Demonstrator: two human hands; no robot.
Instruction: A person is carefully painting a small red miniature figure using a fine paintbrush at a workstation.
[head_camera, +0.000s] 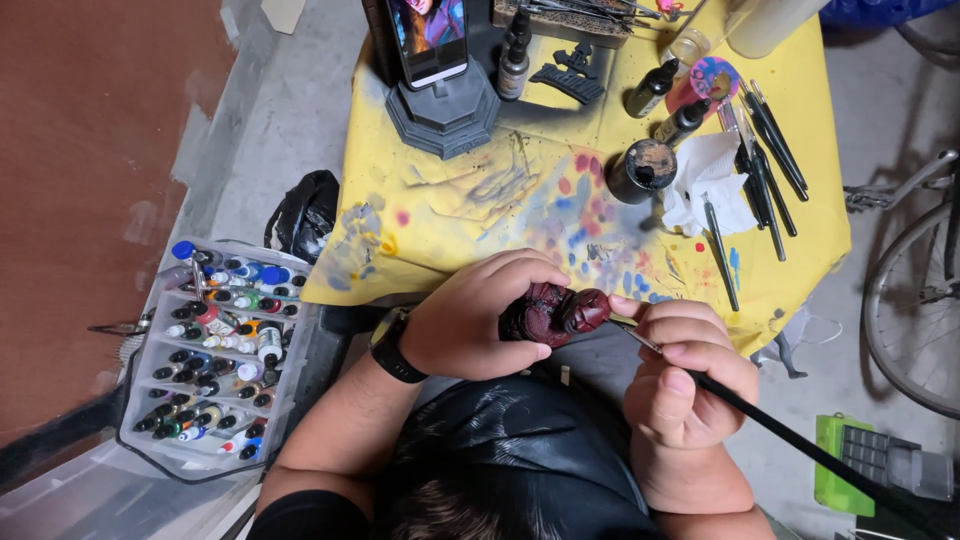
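Note:
My left hand (480, 320) grips a small dark red figurine (555, 312) just in front of the yellow table's near edge (420, 270). A black watch (392, 345) sits on that wrist. My right hand (680, 385) holds a thin black paintbrush (790, 440), whose tip points at the figurine's right side. Both hands hover over my lap, close together.
A clear rack of several small paint bottles (215, 360) stands at the left. On the paint-stained table are a phone on a grey stand (435, 70), dropper bottles (650, 90), a dark jar (642, 170), a crumpled tissue (712, 180) and several brushes (765, 160). A bicycle wheel (915, 300) is at the right.

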